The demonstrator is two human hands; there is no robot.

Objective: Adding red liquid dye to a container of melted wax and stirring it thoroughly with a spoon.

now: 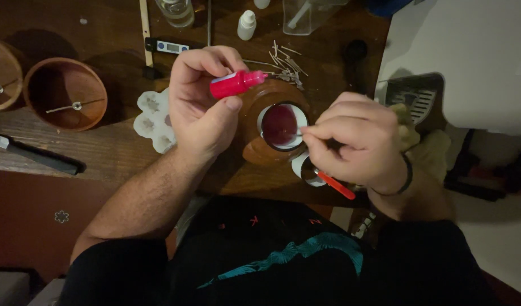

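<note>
My left hand [201,105] grips a small pink dropper bottle [235,84], held sideways with its nozzle pointing right over a brown round jar [254,147]. The jar's white-rimmed mouth shows dark red liquid [280,124]. My right hand [359,144] is closed around a thin stick at the jar's right rim; a red-orange handle [336,185] sticks out below the palm. A dark band circles my right wrist.
Two terracotta pots with wicks [65,93] stand at the left. A white flower-shaped mould [150,119], a black knife [36,156], a pile of wick pins [286,62], a white dropper bottle [247,25] and a thermometer [167,46] lie on the wooden table. A white surface [470,51] is at the right.
</note>
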